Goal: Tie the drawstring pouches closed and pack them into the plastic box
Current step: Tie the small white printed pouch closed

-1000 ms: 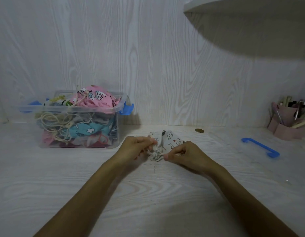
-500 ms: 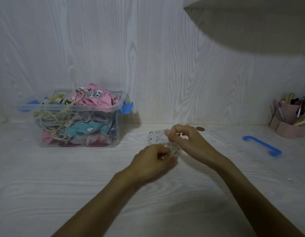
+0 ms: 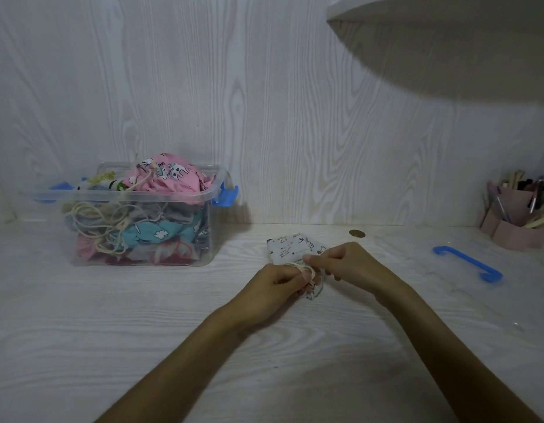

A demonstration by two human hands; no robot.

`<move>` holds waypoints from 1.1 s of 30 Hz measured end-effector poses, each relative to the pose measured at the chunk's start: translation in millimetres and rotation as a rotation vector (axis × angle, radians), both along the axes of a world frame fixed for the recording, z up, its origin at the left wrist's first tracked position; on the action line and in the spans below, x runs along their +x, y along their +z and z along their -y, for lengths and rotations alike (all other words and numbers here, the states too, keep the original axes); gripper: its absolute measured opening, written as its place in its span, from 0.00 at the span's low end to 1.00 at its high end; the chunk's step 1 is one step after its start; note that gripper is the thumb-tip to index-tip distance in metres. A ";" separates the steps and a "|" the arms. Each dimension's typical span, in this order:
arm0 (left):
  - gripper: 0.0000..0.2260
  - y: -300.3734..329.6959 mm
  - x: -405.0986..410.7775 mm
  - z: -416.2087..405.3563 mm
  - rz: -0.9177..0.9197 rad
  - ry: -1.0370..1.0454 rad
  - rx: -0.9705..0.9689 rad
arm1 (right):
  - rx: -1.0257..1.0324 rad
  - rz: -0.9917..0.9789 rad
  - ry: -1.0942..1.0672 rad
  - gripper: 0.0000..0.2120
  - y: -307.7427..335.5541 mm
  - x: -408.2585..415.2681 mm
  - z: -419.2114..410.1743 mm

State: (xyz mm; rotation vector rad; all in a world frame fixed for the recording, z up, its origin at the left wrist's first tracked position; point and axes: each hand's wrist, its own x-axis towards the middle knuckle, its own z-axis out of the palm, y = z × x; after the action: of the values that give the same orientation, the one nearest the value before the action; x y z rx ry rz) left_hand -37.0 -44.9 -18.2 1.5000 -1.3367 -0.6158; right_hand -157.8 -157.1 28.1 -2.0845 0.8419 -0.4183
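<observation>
White printed pouch (image 3: 290, 248) lies on pale wood-grain desk (image 3: 112, 331), wall panel of same grain behind. Left hand (image 3: 276, 285) and right hand (image 3: 353, 264) both pinch its drawstring (image 3: 298, 266). Plastic box (image 3: 142, 215), heaped with pouches, stands well left; blue handle (image 3: 467, 264) and pen holder (image 3: 515, 218) sit right.

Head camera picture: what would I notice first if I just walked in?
Probably the two hands at the middle of the table, left hand and right hand, working the cord of a small white printed pouch. Next, the clear plastic box at left, heaped with colourful pouches.
</observation>
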 end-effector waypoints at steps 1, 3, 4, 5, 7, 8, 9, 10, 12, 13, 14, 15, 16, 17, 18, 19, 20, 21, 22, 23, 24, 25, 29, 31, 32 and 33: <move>0.18 -0.5 0.5 0.2 -0.003 -0.003 0.001 | -0.006 -0.003 0.023 0.12 -1.8 0.9 0.8; 0.17 -1.5 1.4 0.2 -0.002 -0.002 0.007 | -0.011 0.013 0.055 0.08 -3.1 1.8 -0.4; 0.16 -2.4 2.1 0.5 -0.004 0.001 0.009 | 0.009 0.039 0.051 0.07 -2.8 2.2 -0.1; 0.16 -2.8 2.6 1.3 -0.007 0.007 0.016 | 0.065 0.064 0.032 0.07 -2.0 2.5 1.0; 0.14 -1.7 2.2 1.7 -0.029 0.027 0.034 | 0.269 0.096 0.005 0.08 0.1 4.3 3.0; 0.14 0.5 1.6 1.5 -0.055 0.041 0.040 | 0.384 0.110 0.018 0.09 -0.5 5.2 4.7; 0.14 3.4 0.4 1.1 -0.085 0.064 0.043 | 0.489 0.127 0.045 0.10 -2.4 6.5 6.4; 0.15 5.3 -0.8 0.9 -0.112 0.084 0.044 | 0.570 0.153 0.077 0.12 -3.6 7.7 6.5; 0.15 8.1 -1.6 0.7 -0.155 0.100 0.041 | 0.687 0.240 0.123 0.14 -4.1 8.3 6.5; 0.14 10.6 -3.4 -0.7 -0.173 0.105 0.044 | 0.750 0.310 0.134 0.13 -3.0 7.5 7.7; 0.14 11.5 -2.9 -1.7 -0.193 0.114 0.046 | 0.824 0.404 0.130 0.12 -0.2 5.8 9.4; 0.14 12.8 -2.6 -3.2 -0.210 0.122 0.045 | 0.900 0.502 0.098 0.12 3.8 3.4 11.5; 0.13 13.5 -1.4 -3.9 -0.240 0.134 0.042 | 0.935 0.586 0.031 0.11 7.9 0.1 15.0; 0.12 16.2 -0.4 -5.9 -0.279 0.157 0.034 | 0.885 0.623 -0.075 0.12 10.0 -3.7 20.3; 0.12 17.4 1.3 -6.9 -0.310 0.170 0.026 | 0.737 0.597 -0.201 0.13 10.0 -7.6 25.7; 0.12 20.3 1.7 -8.2 -0.328 0.180 0.022 | 0.525 0.525 -0.320 0.13 9.1 -10.8 29.4; 0.12 22.1 2.6 -8.7 -0.331 0.189 0.018 | 0.310 0.464 -0.402 0.13 8.2 -13.3 31.2; 0.12 24.9 2.3 -10.2 -0.323 0.197 0.019 | 0.141 0.433 -0.414 0.13 6.9 -14.8 31.8; 0.12 26.4 2.5 -10.3 -0.310 0.202 0.027 | 0.029 0.418 -0.359 0.12 6.4 -15.4 29.6; 0.13 29.4 2.0 -11.6 -0.296 0.215 0.041 | -0.038 0.401 -0.240 0.10 7.0 -14.7 23.6; 0.14 31.0 3.0 -12.0 -0.268 0.233 0.051 | -0.088 0.355 -0.098 0.08 7.5 -13.8 16.4; 0.15 32.8 3.5 -12.8 -0.237 0.253 0.066 | -0.141 0.277 0.028 0.08 6.8 -11.1 10.1; 0.15 34.5 7.0 -15.7 -0.226 0.267 0.079 | -0.370 0.069 0.154 0.12 -5.2 1.9 -2.4; 0.14 34.1 6.9 -17.3 -0.254 0.253 0.089 | -0.434 0.126 0.102 0.06 -6.3 2.7 -4.1; 0.12 34.0 7.1 -18.0 -0.283 0.252 0.091 | -0.424 0.184 0.082 0.03 -4.8 1.3 -3.8; 0.12 34.5 8.2 -18.6 -0.327 0.252 0.093 | -0.389 0.245 0.077 0.02 -1.9 -0.4 -4.0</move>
State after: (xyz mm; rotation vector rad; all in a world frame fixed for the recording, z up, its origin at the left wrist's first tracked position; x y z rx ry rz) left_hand -28.8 -26.2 16.3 1.5348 -0.8648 -0.7310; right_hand -158.1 -153.1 26.2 -2.3460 0.5658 -0.8304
